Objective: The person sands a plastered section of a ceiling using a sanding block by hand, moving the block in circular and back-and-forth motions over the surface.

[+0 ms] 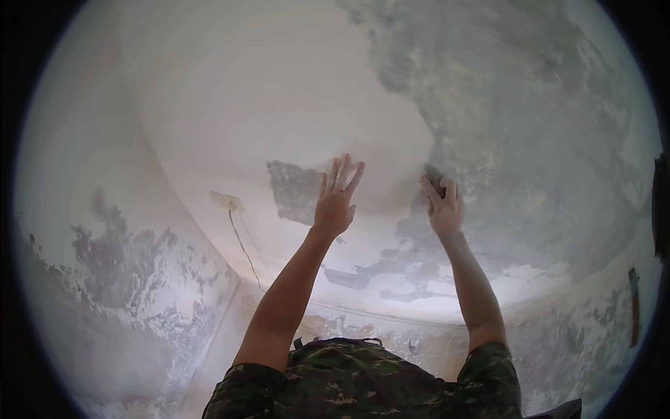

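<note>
Fingers spread, my left hand [337, 201] is at a pale painted plaster surface [251, 99] and appears to rest against it. It holds nothing. Just left of it is a rough grey bare patch [293, 191]. My right hand [445, 209] grips a small dark flat object [433, 173], partly hidden by the fingers; its exact kind cannot be made out. That object is at the ragged border between the pale coating and a large mottled grey area [502, 157]. Both arms are stretched out from camouflage sleeves.
A pale electrical fitting [226, 201] with a thin cable [243, 246] is left of my hands. An adjoining wall [125, 293] has flaking paint. At the far right are a long narrow tool-like object [634, 309] with an orange-brown part, and a dark object [660, 209].
</note>
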Available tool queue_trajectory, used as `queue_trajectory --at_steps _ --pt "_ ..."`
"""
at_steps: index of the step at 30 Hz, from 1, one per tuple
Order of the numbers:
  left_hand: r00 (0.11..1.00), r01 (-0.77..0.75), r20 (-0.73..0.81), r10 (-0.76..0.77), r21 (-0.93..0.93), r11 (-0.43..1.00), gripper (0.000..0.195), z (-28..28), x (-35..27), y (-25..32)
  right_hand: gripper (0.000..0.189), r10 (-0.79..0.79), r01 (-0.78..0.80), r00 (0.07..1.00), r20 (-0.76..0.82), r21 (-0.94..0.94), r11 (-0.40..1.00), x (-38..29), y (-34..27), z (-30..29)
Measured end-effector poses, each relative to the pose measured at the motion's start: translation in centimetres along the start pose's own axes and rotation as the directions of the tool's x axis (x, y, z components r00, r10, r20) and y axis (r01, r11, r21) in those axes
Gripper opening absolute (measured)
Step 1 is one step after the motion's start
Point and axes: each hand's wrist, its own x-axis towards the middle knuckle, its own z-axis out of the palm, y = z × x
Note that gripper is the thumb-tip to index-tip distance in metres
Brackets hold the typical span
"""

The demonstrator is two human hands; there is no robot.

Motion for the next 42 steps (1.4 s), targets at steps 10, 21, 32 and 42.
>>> queue_trajectory --at_steps 10,21,32,42 --pt "0.999 0.032 0.004 -0.032 -0.022 0.999 0.106 0.2 -0.7 0.4 0.042 0.078 -0.076 0.996 -0.054 0.038 0.996 -1.2 -1.6 1.8" --pt "0.999 0.021 0.035 -0.02 -0.026 0.999 0.106 0.2 -1.0 0.2 0.038 0.203 -0.189 0.961 -0.185 0.089 0.978 -2.4 -3.6 4.3" --pt "0.998 0.057 0.038 -0.055 -0.052 0.997 0.104 -0.3 -1.2 0.4 0.03 0.293 -0.272 0.934 -0.203 0.123 0.954 -2.5 -4.9 4.2" --pt "0.987 0.161 -0.016 -0.162 -0.012 0.987 0.091 0.0 -2.4 -1.8 0.028 0.232 -0.188 0.954 -0.191 0.223 0.956 -1.9 -7.3 5.8"
